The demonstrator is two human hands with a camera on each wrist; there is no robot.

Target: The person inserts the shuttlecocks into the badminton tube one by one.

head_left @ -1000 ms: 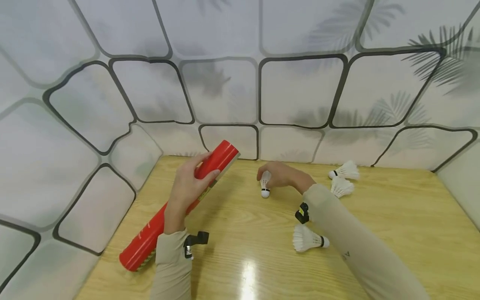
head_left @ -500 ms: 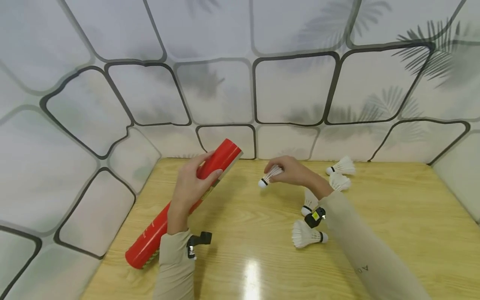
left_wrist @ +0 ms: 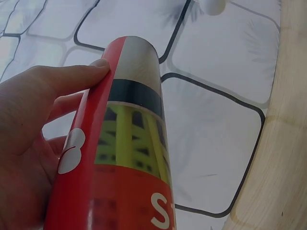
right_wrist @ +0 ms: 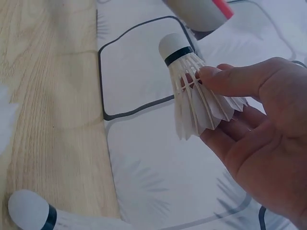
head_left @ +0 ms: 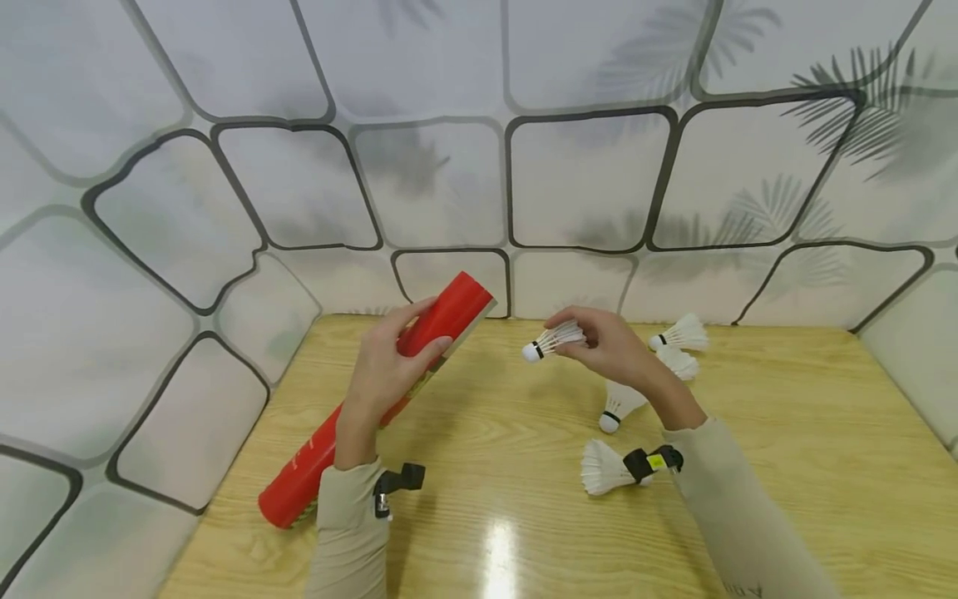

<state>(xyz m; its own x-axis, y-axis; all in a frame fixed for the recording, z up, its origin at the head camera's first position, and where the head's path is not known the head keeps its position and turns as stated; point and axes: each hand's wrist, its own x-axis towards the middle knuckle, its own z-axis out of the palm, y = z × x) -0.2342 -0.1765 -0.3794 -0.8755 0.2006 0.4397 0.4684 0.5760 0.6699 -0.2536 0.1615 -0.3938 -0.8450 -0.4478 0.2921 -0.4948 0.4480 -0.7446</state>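
Observation:
My left hand (head_left: pixel 389 362) grips a red tube (head_left: pixel 307 457) near its upper end. The tube is tilted, its upper end toward the back and right. In the left wrist view a clear strip in the tube (left_wrist: pixel 134 136) shows yellow-green and dark shapes inside. My right hand (head_left: pixel 609 345) pinches a white shuttlecock (head_left: pixel 554 339) by its feathers, raised above the table. Its cork points left, toward the tube's upper end, with a gap between them. The right wrist view shows the thumb on the feather shafts of this shuttlecock (right_wrist: pixel 192 91).
Under and beside my right forearm lie two shuttlecocks, one upper (head_left: pixel 619 403) and one lower (head_left: pixel 602 468). Two more, a far one (head_left: pixel 683 333) and a nearer one (head_left: pixel 677 362), lie at the back right of the wooden table (head_left: pixel 449 516). A patterned wall (head_left: pixel 441 183) stands behind.
My right hand has lifted the shuttlecock off the table and turned it so its cork points left. The tube's lower end has shifted slightly to the right and its top slightly up.

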